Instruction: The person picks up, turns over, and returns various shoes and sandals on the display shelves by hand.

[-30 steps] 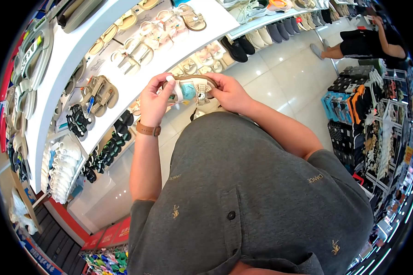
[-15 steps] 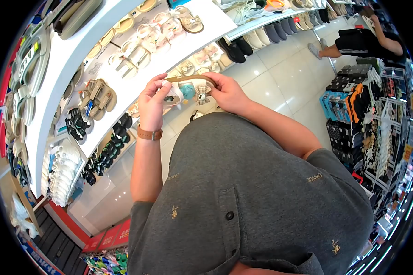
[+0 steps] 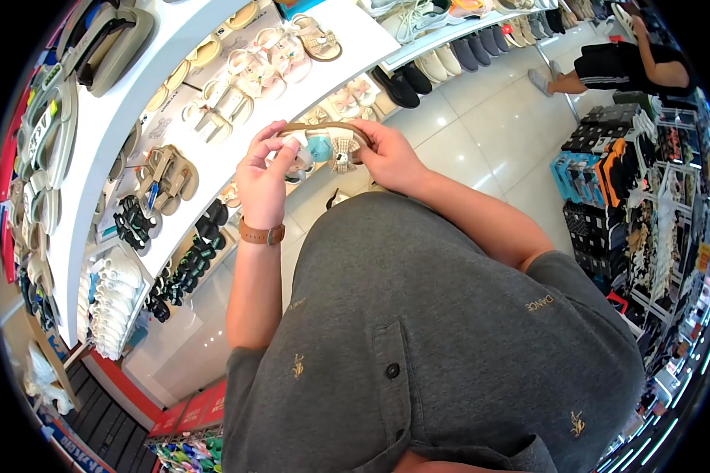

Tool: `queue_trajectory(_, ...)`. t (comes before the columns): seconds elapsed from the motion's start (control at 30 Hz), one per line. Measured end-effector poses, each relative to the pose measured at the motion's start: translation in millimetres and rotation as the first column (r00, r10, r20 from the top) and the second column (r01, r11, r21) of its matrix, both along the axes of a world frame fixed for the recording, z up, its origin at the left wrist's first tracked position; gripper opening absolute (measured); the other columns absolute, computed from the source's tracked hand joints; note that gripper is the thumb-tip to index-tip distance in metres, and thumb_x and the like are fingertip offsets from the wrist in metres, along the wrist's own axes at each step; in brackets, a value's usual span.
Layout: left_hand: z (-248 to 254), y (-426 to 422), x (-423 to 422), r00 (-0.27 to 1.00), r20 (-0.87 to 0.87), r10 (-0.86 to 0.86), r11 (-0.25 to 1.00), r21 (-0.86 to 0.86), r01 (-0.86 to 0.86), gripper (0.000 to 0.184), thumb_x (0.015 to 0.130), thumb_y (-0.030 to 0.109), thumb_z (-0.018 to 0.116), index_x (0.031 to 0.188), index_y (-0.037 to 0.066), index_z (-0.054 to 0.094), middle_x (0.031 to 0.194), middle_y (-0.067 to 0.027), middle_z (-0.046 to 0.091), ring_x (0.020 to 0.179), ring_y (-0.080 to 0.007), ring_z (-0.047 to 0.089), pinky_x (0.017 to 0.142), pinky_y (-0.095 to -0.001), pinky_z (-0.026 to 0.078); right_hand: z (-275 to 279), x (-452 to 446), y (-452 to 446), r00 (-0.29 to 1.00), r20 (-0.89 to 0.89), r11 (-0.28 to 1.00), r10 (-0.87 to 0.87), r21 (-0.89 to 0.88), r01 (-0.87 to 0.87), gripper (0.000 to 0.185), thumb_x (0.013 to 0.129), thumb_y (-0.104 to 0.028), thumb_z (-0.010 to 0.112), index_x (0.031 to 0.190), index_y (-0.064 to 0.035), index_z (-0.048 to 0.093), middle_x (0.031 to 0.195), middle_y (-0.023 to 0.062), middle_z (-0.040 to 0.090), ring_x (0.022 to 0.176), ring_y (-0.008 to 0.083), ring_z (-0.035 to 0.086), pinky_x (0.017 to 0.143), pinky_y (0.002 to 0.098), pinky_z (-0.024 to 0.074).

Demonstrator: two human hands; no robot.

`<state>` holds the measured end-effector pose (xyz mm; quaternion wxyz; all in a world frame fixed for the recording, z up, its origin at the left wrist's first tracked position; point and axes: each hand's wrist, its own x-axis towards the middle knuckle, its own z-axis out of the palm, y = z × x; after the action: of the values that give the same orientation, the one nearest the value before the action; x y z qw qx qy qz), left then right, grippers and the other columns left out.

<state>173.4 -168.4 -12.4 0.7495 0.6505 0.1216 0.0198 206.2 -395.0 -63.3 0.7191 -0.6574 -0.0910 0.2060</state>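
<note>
Between my two hands is a sandal (image 3: 341, 150) with pale straps, a beaded bow and a brown sole edge, turned on its side. Something light blue shows inside it, between the straps. My left hand (image 3: 267, 162), below a brown watch strap, grips one end of the sandal with thumb and fingers. At the bow end, my right hand (image 3: 388, 158) is closed on the sole and strap. Pale sandals (image 3: 268, 63) stand in a group on the white display shelf (image 3: 363, 39) just beyond my hands.
Brown sandals (image 3: 166, 180) and black sandals (image 3: 134, 221) sit along the curved shelf to the left, with white shoes (image 3: 114, 303) lower down. Stacked shoe boxes (image 3: 596, 173) and racks stand at the right. Farther back, a person in black shorts (image 3: 607, 67) is on the tiled floor (image 3: 481, 126).
The sandal has tilted slightly, and my left thumb has shifted along its straps. My left wrist is a little lower and farther right. The view has moved slightly.
</note>
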Motion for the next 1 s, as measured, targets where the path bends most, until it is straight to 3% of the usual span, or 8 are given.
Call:
queue_trajectory(0.2, -26, -4, 11, 0.995, -0.07, 0.068, 0.997, -0.036, -0.07, 0.009, 0.09, 0.01, 0.076, 0.089, 0.002, 0.072, 0.136, -0.0095, 0.06, 0.116, -0.0179, 0.059, 0.099, -0.0335, 0.047, -2, 4, -5, 0.999, 0.041, 0.999, 0.004, -0.054, -0.001, 0.034, 0.096, -0.002, 0.053, 0.129, 0.0003, 0.06, 0.101, 0.011, 0.071, 0.088, 0.0134, 0.064, 0.08, 0.029, 0.0511)
queue_trajectory(0.4, -38, -13, 23, 0.991, -0.095, 0.098, 0.994, -0.045, -0.102, 0.012, 0.091, 0.012, 0.075, 0.097, 0.003, 0.071, 0.133, -0.0111, 0.06, 0.113, -0.0168, 0.059, 0.097, -0.0317, 0.047, 7, 8, -14, 0.999, 0.031, 0.992, 0.035, -0.122, -0.031, 0.035, 0.096, -0.002, 0.053, 0.13, -0.0001, 0.06, 0.099, 0.011, 0.071, 0.086, 0.0129, 0.064, 0.078, 0.0295, 0.051)
queue_trajectory(0.53, -44, -21, 27, 0.991, -0.1, 0.093, 0.995, 0.048, -0.088, 0.017, 0.097, 0.013, 0.07, 0.11, 0.002, 0.068, 0.128, -0.0092, 0.065, 0.103, -0.013, 0.063, 0.09, -0.0271, 0.05, 0, 17, -25, 0.995, 0.079, 0.984, 0.054, -0.171, -0.039, 0.036, 0.095, -0.001, 0.054, 0.131, 0.0007, 0.06, 0.099, 0.0096, 0.071, 0.084, 0.0128, 0.064, 0.076, 0.0287, 0.0513)
queue_trajectory(0.6, -37, -27, 28, 0.981, -0.165, 0.105, 0.994, 0.037, -0.101, 0.019, 0.098, 0.014, 0.068, 0.113, 0.002, 0.067, 0.125, -0.009, 0.066, 0.106, -0.0128, 0.062, 0.092, -0.0269, 0.049, -3, 27, -32, 0.999, -0.027, 0.997, 0.042, -0.061, -0.043, 0.038, 0.095, 0.0, 0.055, 0.132, 0.0005, 0.059, 0.102, 0.0087, 0.071, 0.086, 0.0135, 0.065, 0.077, 0.0292, 0.0537)
queue_trajectory(0.63, -36, -30, 29, 0.99, -0.088, 0.114, 0.993, -0.022, -0.117, 0.023, 0.101, 0.018, 0.064, 0.117, 0.001, 0.066, 0.12, -0.0079, 0.067, 0.106, -0.012, 0.061, 0.095, -0.027, 0.047, -3, 34, -36, 0.996, -0.081, 0.999, 0.04, -0.006, -0.041, 0.039, 0.095, 0.0, 0.056, 0.133, 0.0003, 0.059, 0.104, 0.0083, 0.07, 0.086, 0.0138, 0.066, 0.077, 0.0295, 0.0548)
queue_trajectory(0.77, -37, -30, 19, 0.969, -0.119, 0.215, 0.977, 0.026, -0.214, 0.028, 0.104, 0.023, 0.061, 0.119, 0.0, 0.064, 0.116, -0.0068, 0.069, 0.11, -0.014, 0.061, 0.097, -0.0277, 0.045, -11, 96, -57, 0.916, -0.374, 0.983, -0.143, 0.057, 0.177, 0.039, 0.097, 0.002, 0.055, 0.136, 0.0041, 0.054, 0.116, 0.0133, 0.066, 0.098, 0.0216, 0.069, 0.084, 0.035, 0.0623)
queue_trajectory(0.87, -64, -23, -3, 0.956, -0.231, 0.18, 0.983, -0.004, -0.186, 0.027, 0.103, 0.023, 0.062, 0.118, 0.0, 0.064, 0.117, -0.0085, 0.07, 0.112, -0.0165, 0.063, 0.098, -0.0287, 0.046, -15, 160, -58, 0.825, -0.501, 0.923, -0.264, 0.116, 0.366, 0.04, 0.098, 0.001, 0.054, 0.137, 0.0062, 0.047, 0.125, 0.0156, 0.062, 0.106, 0.0257, 0.067, 0.087, 0.0361, 0.0622)
queue_trajectory(1.0, -79, -37, -28, 0.934, -0.31, 0.178, 0.972, -0.091, -0.216, 0.025, 0.102, 0.021, 0.063, 0.116, 0.0, 0.065, 0.114, -0.0096, 0.07, 0.105, -0.0196, 0.067, 0.096, -0.0323, 0.049, -55, 247, -44, 0.795, -0.545, 0.918, -0.264, 0.11, 0.38, 0.042, 0.096, 0.001, 0.055, 0.137, 0.0025, 0.047, 0.128, 0.0166, 0.059, 0.109, 0.0281, 0.066, 0.089, 0.0383, 0.0625)
